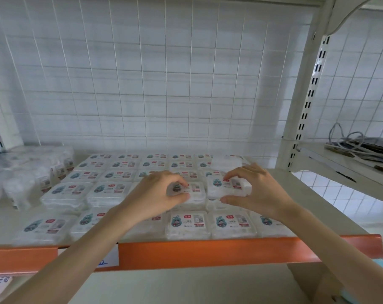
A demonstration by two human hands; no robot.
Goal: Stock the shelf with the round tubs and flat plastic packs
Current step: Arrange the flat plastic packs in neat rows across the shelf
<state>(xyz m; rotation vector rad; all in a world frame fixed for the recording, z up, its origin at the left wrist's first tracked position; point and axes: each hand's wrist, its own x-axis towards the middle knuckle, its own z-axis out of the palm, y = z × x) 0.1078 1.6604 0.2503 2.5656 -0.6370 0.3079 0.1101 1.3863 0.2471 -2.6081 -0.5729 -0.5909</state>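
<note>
Several flat plastic packs with white labels lie in rows across the shelf [1, 224]. My left hand [157, 194] pinches one flat pack [196, 193] between thumb and fingers in the second row from the front. My right hand [255, 189] grips a neighbouring flat pack [227, 188] the same way, this one sitting slightly higher than the packs around it. Clear round tubs [21, 185] stand clustered at the left of the shelf. A front row of packs [188, 224] lies just behind the orange edge.
An orange shelf lip [208, 253] runs along the front. A white wire grid [142, 84] backs the shelf. A slotted upright post [304, 110] stands at the right, with cables [353, 143] on the adjoining shelf. A cardboard box [317, 284] sits below right.
</note>
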